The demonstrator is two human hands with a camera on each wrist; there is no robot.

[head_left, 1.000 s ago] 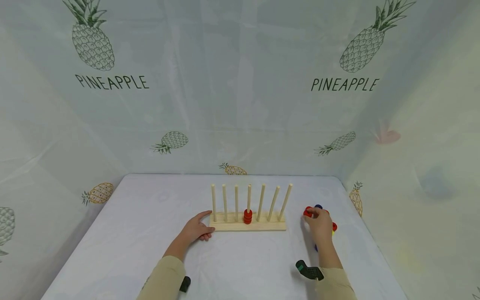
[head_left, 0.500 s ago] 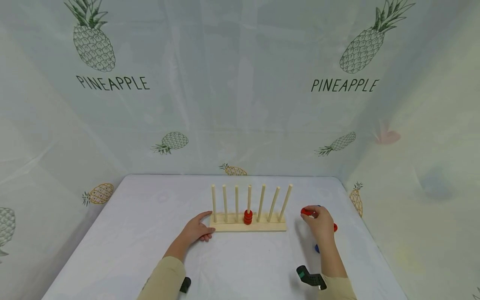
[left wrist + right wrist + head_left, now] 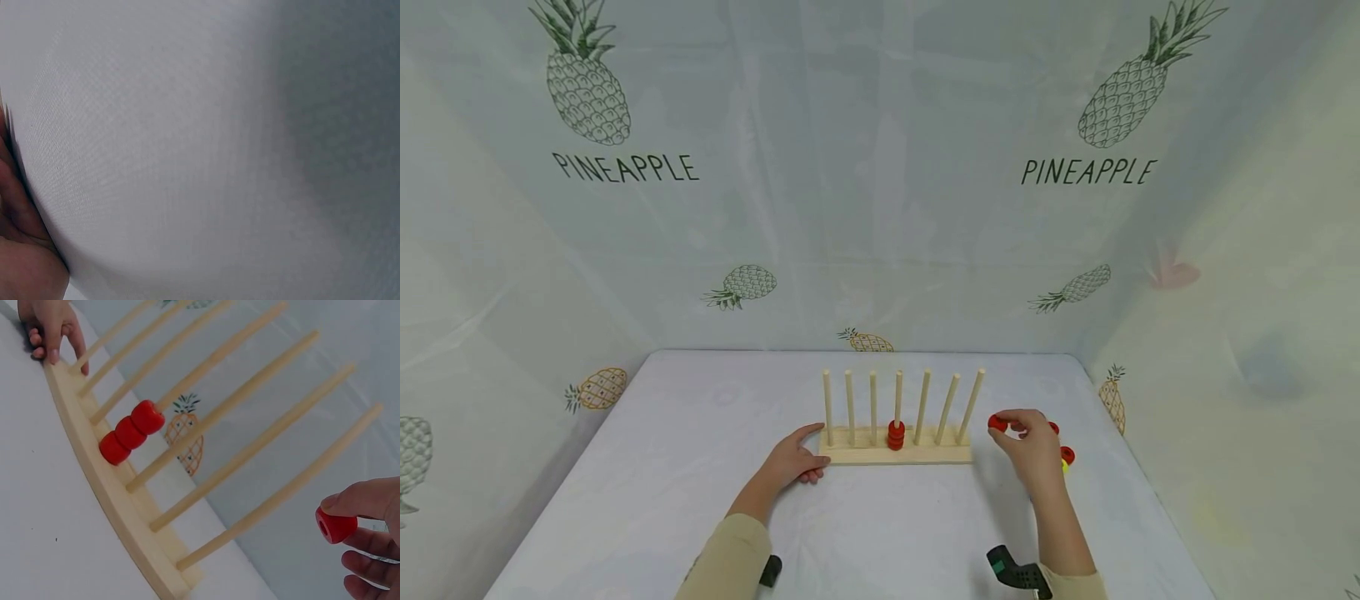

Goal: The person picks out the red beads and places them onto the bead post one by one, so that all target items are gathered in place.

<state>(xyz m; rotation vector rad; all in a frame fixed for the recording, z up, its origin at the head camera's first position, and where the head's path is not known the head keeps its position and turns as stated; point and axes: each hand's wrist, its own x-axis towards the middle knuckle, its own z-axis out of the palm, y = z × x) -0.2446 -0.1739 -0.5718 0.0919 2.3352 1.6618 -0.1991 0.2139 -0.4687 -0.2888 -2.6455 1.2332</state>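
Note:
A wooden peg rack (image 3: 865,454) stands on the table, with a row of upright pegs on its flat base. Three red beads (image 3: 131,433) are stacked on its middle peg. My left hand (image 3: 792,458) grips the left end of the base, thumb at the front edge and index finger at the back. My right hand (image 3: 1036,450) pinches a single red bead (image 3: 337,526) between thumb and fingertips. This bead is held off to the right of the rack, its hole showing in the right wrist view. The left wrist view shows mostly white cloth and part of the left hand.
Beyond the right hand lie loose beads, among them a red bead (image 3: 1067,455) and a yellow bead (image 3: 1064,467), partly hidden by that hand. A white cloth covers the table (image 3: 865,533). A curtain printed with pineapples (image 3: 880,208) hangs behind it.
My right hand has lifted the red bead from the loose beads and carried it left toward the rack. The left hand and the rack have stayed in place.

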